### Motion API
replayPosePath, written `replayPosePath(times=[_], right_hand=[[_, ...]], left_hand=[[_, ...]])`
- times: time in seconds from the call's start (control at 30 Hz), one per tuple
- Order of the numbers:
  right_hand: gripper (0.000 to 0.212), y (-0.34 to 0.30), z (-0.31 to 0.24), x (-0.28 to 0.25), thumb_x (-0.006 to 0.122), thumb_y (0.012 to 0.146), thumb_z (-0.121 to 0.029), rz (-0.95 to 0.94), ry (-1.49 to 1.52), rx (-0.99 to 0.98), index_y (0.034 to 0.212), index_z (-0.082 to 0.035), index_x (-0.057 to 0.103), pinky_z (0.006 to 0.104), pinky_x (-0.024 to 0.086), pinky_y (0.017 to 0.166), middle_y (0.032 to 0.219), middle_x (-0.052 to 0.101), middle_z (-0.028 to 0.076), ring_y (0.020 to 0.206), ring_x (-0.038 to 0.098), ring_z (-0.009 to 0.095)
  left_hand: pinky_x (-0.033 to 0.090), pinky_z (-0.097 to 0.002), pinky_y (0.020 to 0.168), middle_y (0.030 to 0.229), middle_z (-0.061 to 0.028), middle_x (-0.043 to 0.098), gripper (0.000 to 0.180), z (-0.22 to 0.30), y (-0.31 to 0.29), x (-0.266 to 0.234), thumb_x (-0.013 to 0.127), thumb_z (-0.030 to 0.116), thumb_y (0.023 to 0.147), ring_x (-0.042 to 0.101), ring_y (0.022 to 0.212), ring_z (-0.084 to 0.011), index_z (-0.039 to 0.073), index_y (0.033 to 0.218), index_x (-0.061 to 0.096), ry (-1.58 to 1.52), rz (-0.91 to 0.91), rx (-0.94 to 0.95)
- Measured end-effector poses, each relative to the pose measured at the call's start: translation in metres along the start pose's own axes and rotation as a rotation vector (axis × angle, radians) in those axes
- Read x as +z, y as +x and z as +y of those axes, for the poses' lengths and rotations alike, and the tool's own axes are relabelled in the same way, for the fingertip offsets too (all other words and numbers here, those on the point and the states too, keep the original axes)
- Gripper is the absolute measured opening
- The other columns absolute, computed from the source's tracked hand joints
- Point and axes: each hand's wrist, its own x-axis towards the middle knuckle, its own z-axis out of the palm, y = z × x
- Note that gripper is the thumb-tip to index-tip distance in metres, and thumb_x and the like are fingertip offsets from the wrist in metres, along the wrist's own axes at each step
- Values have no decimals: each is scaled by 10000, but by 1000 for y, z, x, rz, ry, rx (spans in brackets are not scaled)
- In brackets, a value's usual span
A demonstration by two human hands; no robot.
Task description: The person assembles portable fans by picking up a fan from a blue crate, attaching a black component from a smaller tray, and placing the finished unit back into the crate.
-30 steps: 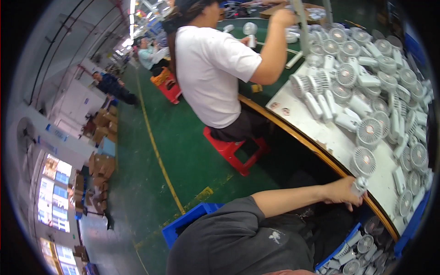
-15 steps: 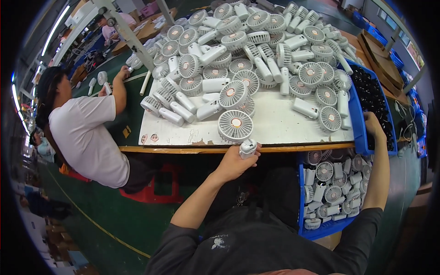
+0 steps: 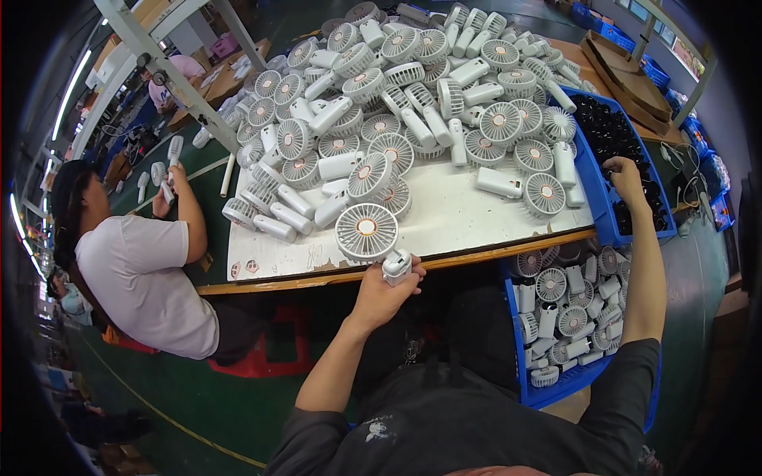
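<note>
A white handheld fan (image 3: 367,231) is gripped by its handle in my left hand (image 3: 384,295), in front of the table's near edge. Its round grille with an orange-ringed hub faces up, and the thumb and fingers wrap round the handle. At the right, my right hand (image 3: 627,181) is over a blue bin (image 3: 607,225) full of small black parts (image 3: 607,131). Its fingers are curled together; whatever is between them is hidden. Beyond my left hand, a big heap of similar white fans (image 3: 381,127) covers much of the white tabletop (image 3: 444,226).
A second blue crate (image 3: 520,361) below the table's right end holds several fans. At the left a co-worker (image 3: 147,278) in a white shirt handles fans, beside a red stool (image 3: 274,345). A metal post (image 3: 186,91) rises at the table's left; cardboard (image 3: 627,83) lies at the far right.
The view has shifted, moving the table's contents leftward in it. My left hand still holds the fan, its grille facing up more squarely. My right hand has moved farther back over the black parts.
</note>
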Motion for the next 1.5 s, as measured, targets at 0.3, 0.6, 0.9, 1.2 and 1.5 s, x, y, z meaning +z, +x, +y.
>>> replayPosePath(times=[0.3,0.6,0.9,1.2,1.5], right_hand=[[300,-5,24,5,512,786,60,48,-49,-128,994,25,726,344,538,759,859,703,158,806,688,224],[260,-34,-32,-9,530,847,6,144,199,-93,1044,26,699,296,517,615,812,691,105,638,645,155],[237,-243,-215,94,662,765,4,-149,536,-547,1002,-8,675,373,540,692,886,675,169,783,673,324],[232,-258,-202,86,733,879,-93,-692,1068,-63,1070,24,673,225,514,678,909,693,68,763,643,104],[439,-231,-245,75,755,767,-75,-256,422,-971,1189,-49,636,399,528,790,1062,622,127,944,621,306]], left_hand=[[605,-321,735,1013,-120,676,283,1,-3,9,644,24,907,669,923,-179,-29,1177,578,1,-41,-1],[603,-296,681,986,-103,668,295,4,-2,25,657,50,918,665,901,-162,-40,1187,577,29,-57,8],[532,-290,833,1051,-78,659,352,-5,-9,68,767,58,852,644,947,-152,5,1164,613,266,83,410],[549,-251,552,888,-73,657,279,12,-21,65,718,56,871,632,683,-107,-22,1116,610,-61,-11,-52],[595,-312,532,939,-123,630,577,4,-26,48,594,532,950,664,794,-203,-9,1148,568,-409,-436,-105]])
